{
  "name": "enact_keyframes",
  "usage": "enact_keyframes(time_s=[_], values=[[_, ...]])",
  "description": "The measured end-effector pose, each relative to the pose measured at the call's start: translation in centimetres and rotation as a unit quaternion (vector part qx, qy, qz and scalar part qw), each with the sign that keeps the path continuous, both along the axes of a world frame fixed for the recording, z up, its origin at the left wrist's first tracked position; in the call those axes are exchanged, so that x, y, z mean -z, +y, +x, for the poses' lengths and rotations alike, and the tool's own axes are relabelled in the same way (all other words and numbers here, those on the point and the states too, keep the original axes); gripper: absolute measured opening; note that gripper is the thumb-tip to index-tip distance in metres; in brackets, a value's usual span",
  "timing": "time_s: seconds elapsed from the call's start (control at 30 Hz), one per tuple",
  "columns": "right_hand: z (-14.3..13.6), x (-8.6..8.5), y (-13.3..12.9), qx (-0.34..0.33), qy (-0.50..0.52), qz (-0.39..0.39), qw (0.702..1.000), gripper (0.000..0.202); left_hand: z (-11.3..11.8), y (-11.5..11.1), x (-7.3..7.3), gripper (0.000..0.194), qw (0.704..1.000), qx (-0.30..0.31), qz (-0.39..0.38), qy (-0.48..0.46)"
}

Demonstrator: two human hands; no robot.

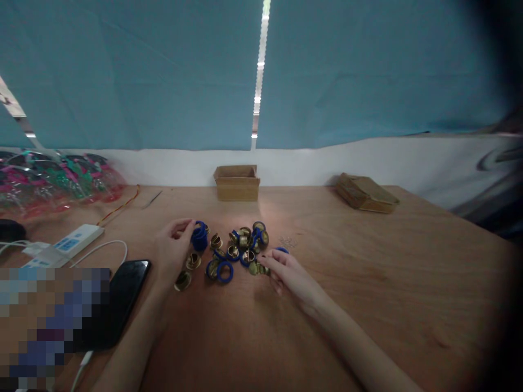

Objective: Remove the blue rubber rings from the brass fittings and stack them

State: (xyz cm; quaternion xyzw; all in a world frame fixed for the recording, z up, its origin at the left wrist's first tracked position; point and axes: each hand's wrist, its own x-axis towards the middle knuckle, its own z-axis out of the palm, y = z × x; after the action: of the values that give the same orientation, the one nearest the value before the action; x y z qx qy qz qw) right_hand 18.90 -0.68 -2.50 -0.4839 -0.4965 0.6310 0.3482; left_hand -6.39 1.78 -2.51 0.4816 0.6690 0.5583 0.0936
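Note:
My left hand is curled, its thumb and fingertips closed at the top of a stack of blue rings. On the right, my right hand pinches a brass-coloured round fitting just above the wooden table. Between the hands lies a heap of brass-coloured round fittings, several with blue rings around them. One loose blue ring lies flat at the heap's near side. Close to my left wrist stand a few brass fittings without rings. Part of another blue ring shows behind my right fingers.
An open cardboard box stands at the back, with another cardboard box at the back right. Small clear bits lie beyond my right hand. Left are a phone, a power strip, cables and plastic-wrapped colourful items.

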Motion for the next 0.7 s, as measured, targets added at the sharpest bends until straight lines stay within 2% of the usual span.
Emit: enact_keyframes(time_s=[0.13, 0.4, 0.53, 0.7], values=[[0.0, -0.2, -0.1, 0.0, -0.01, 0.006, 1.0, 0.031, -1.6, 1.4, 0.9, 0.031, 0.999, -0.02, -0.033, 0.026], [-0.1, -0.4, -0.3, 0.003, -0.005, 0.014, 1.0, 0.032, -1.0, 1.1, 0.8, 0.021, 0.984, -0.038, -0.087, 0.15], [-0.1, 0.0, -0.1, 0.007, -0.003, 0.01, 1.0, 0.034, -0.9, 1.1, 0.9, 0.023, 0.972, -0.053, -0.106, 0.203], [0.0, 0.4, 0.1, 0.008, 0.007, 0.018, 1.0, 0.035, -0.8, 1.1, 0.9, 0.034, 0.97, -0.055, -0.116, 0.208]])
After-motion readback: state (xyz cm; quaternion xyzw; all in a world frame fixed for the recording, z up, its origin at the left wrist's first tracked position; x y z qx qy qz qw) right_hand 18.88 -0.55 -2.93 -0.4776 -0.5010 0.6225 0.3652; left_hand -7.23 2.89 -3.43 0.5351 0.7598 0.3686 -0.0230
